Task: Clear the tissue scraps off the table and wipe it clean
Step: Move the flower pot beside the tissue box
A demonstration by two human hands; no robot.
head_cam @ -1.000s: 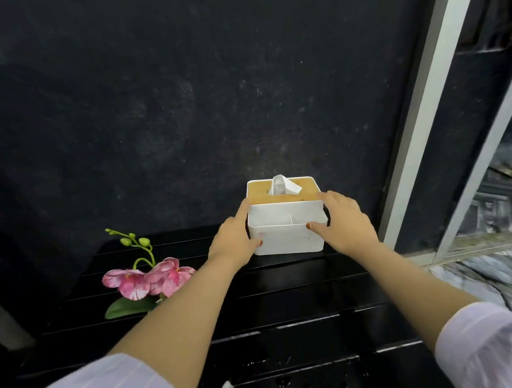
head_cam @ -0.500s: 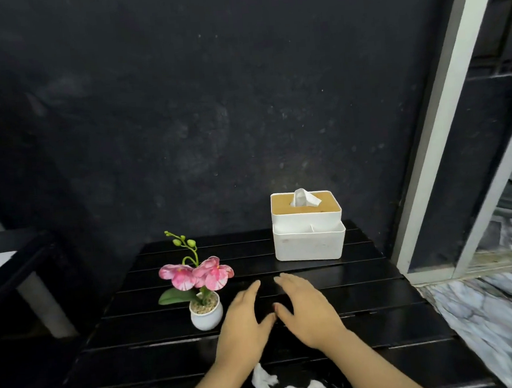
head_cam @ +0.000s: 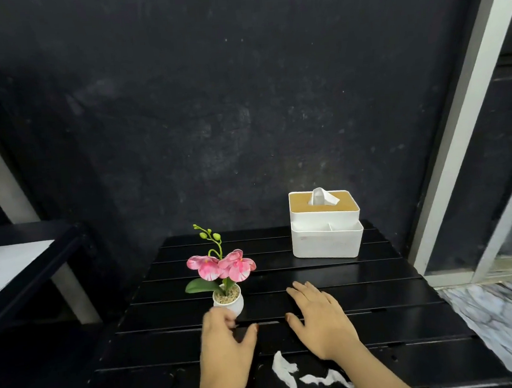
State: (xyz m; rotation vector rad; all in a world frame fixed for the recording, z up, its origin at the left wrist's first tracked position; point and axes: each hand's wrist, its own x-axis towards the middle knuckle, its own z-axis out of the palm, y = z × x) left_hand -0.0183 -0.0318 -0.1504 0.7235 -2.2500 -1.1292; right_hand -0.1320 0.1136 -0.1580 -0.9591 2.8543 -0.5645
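Observation:
White tissue scraps (head_cam: 285, 372) lie near the front edge of the black slatted table (head_cam: 379, 303), between my wrists. My left hand (head_cam: 227, 346) hovers with its fingers spread, the fingertips at the base of a small white flower pot (head_cam: 230, 302). My right hand (head_cam: 320, 320) is flat above the table middle, fingers apart, holding nothing. A white tissue box (head_cam: 326, 228) with a wooden lid and a tissue sticking out stands at the back right.
The pot holds a pink orchid (head_cam: 222, 265). A dark wall rises behind the table. A black bench or shelf (head_cam: 25, 273) stands to the left. A white-framed door (head_cam: 458, 135) and marble floor (head_cam: 504, 327) are to the right.
Both hands let go of the tissue box and drew back toward the front of the table. My left hand has since moved left to the flower pot.

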